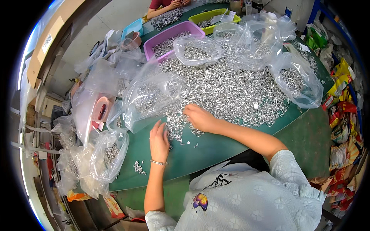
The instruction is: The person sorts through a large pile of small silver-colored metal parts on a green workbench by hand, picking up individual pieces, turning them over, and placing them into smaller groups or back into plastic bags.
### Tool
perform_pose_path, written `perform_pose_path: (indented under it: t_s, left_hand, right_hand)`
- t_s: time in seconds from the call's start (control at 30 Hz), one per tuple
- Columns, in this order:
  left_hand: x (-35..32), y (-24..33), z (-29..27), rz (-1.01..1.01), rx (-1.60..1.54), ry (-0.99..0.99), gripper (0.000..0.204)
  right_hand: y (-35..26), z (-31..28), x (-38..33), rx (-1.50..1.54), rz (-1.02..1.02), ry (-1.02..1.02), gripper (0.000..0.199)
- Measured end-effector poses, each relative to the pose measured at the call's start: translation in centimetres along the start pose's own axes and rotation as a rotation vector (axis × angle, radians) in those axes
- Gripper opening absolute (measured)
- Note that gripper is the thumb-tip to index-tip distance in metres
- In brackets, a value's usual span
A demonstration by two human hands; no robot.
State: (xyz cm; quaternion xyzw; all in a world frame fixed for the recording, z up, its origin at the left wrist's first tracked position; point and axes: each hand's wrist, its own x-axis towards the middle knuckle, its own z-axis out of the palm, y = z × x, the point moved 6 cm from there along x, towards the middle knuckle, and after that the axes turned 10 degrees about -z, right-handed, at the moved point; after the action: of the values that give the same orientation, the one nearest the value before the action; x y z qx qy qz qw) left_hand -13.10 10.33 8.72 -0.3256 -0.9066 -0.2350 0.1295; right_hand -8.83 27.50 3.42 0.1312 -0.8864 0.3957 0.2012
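- green tabletop (pixel 227 144) with a huge heap of shiny curved metal pieces (pixel 235 92) spread over the middle, near edge close to the person
- right hand (pixel 201 118) is at the heap's near-left edge, fingertips bunched, can't tell if they're pinching a piece
- left hand (pixel 158 141) sits just beside some stray bits, fingers loosely apart, palm hidden
- little separate cluster of pieces (pixel 139 168) left of that wrist
- clear plastic bag (pixel 133 104) with more pieces left of the heap
- purple bin (pixel 171 32) behind, also holding pieces
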Motion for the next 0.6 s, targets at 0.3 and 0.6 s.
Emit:
perform_pose_path:
  t_s: [0.3, 0.6]
  left_hand:
    - [-4.0, 30.7, -14.4, 0.904, -0.878, -0.303, 0.032]
    - [-5.6, 32.2, -14.3, 0.858, -1.213, -0.014, 0.021]
  right_hand:
    - [-2.8, 1.1, -2.5, -0.400, -0.252, -0.107, 0.019]
    - [-1.7, -4.4, -4.9, -0.397, -0.110, -0.132, 0.026]
